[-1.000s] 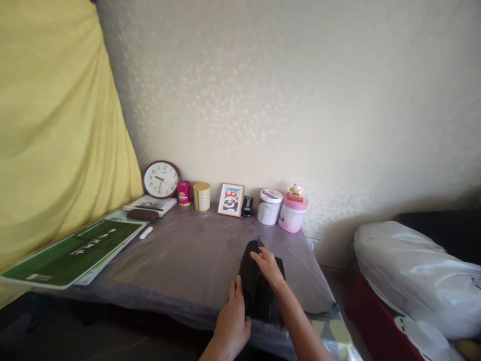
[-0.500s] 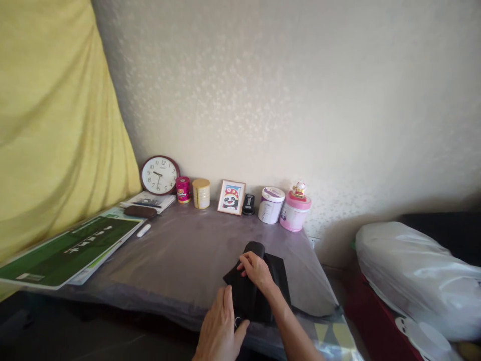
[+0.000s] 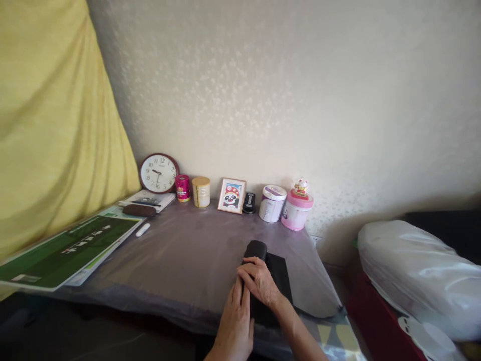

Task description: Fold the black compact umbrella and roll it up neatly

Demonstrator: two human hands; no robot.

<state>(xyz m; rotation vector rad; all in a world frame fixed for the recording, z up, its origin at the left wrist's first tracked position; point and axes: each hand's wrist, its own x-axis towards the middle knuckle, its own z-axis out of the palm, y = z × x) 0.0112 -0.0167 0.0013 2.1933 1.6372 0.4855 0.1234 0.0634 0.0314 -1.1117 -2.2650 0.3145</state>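
Lower centre of the frame — left hand (image 3: pixel 236 321) along the side, right hand (image 3: pixel 262 286) curled over the top, both holding the folded black case (image 3: pixel 278 277), apparently so its rolled part can't spring up.

At the table's (image 3: pixel 188 255) near right, a black item (image 3: pixel 278 276) is touched by the left hand (image 3: pixel 237 316) and the right hand (image 3: pixel 261 283). A clock (image 3: pixel 159 173) is propped far left.

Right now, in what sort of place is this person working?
Probably a room in a home: a covered table stands against a patterned wall, with a round clock and a framed panda picture along its back edge.
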